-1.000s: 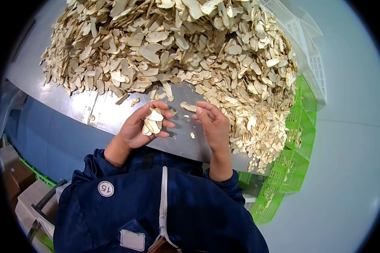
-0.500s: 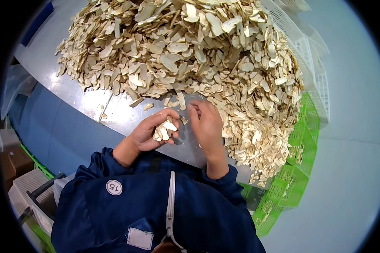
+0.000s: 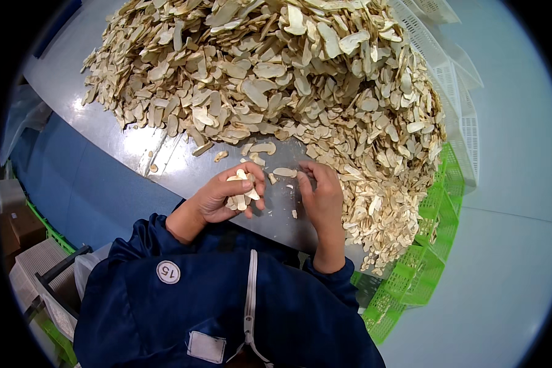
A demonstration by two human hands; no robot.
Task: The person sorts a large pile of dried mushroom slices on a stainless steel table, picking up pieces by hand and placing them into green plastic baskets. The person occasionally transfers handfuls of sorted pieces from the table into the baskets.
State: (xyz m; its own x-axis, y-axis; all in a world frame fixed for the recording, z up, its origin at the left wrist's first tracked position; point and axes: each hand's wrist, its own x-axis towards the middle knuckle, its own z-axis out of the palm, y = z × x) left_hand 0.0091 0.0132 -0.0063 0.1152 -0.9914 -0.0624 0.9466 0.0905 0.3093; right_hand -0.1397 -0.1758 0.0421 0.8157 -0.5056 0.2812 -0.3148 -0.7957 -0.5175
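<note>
My left hand is closed around a small bunch of pale dried slices that look like sliced mushroom, with the thumb pressing on top. To its right, my right hand has its thumb and index finger at the end of one oval slice, which points toward the left hand. Its other fingers are curled and partly hidden. Between the hands and the heap, a hooked slice and several small bits lie on the metal table. A large heap of slices rises just beyond.
Smaller slices spread along the heap's right side. Green perforated baskets stand along the table's right edge, with white ones farther back. At the lower left are a brown box and a crate with a dark handle.
My right hand has moved right and slightly nearer, and an oval slice now shows at its fingertips. The left hand still holds its bunch, its thumb now over the slices.
</note>
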